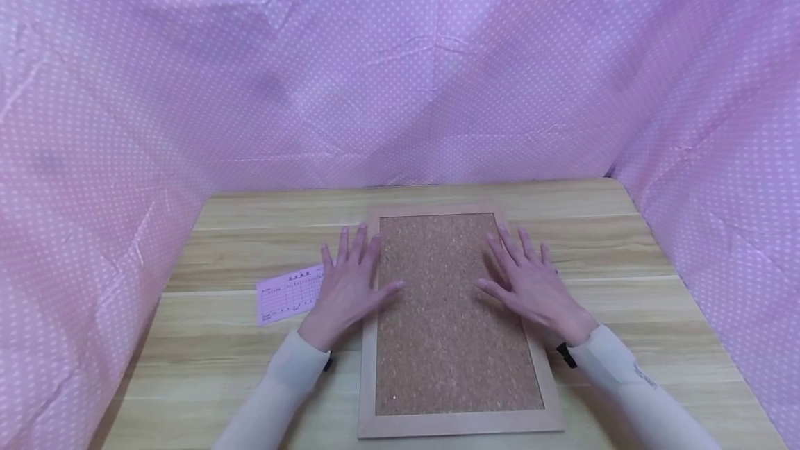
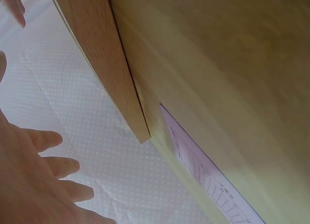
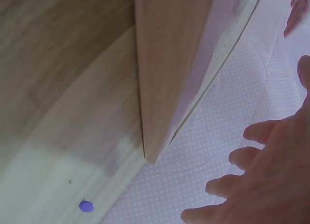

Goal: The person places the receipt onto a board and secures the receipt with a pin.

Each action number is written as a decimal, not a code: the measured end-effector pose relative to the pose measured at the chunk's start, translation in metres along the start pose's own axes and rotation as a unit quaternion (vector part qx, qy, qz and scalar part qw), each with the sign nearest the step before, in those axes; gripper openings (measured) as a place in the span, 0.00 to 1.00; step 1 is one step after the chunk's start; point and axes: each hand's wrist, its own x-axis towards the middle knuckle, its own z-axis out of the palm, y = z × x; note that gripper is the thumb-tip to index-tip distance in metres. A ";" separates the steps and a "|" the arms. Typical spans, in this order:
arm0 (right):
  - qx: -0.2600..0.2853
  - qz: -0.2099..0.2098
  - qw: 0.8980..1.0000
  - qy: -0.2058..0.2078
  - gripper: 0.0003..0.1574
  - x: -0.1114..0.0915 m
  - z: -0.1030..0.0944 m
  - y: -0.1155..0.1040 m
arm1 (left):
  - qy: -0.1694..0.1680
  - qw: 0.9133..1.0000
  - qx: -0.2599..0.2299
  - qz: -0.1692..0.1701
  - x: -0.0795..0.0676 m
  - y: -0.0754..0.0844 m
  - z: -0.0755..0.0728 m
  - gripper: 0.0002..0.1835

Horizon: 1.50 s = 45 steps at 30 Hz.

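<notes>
A cork board (image 1: 456, 318) with a pale wooden frame lies on the table, its long sides running away from me. Over its left edge is my left hand (image 1: 346, 289), fingers spread and straight, thumb reaching across the cork. My right hand (image 1: 531, 283) is spread likewise over the right edge. Both wrist views show the hands raised above the frame, holding nothing. A pink printed slip of paper (image 1: 289, 295) lies left of the board, partly hidden behind the left hand. Right of the board, a purple thumbtack (image 3: 86, 206) sits on the wood.
The light wood-grain table (image 1: 625, 283) has a rounded far right corner. Pink polka-dot cloth (image 1: 400, 89) hangs behind it and along both sides. A small white speck (image 1: 394, 398) shows near the board's lower left corner.
</notes>
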 end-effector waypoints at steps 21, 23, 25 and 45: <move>0.023 -0.035 0.999 0.002 0.51 -0.015 -0.001 0.016 | -0.012 1.000 -0.021 -0.019 -0.009 -0.019 -0.009 0.55; 0.024 -0.040 0.999 0.003 0.50 -0.017 0.000 0.019 | -0.016 0.999 -0.023 -0.024 -0.010 -0.021 -0.010 0.55; 0.025 -0.043 0.999 0.000 0.50 -0.019 0.001 0.021 | -0.016 0.999 -0.021 -0.027 -0.010 -0.024 -0.010 0.55; 0.039 -0.049 0.997 -0.045 0.51 -0.028 0.007 0.028 | -0.007 0.998 -0.046 -0.051 -0.027 -0.060 -0.012 0.54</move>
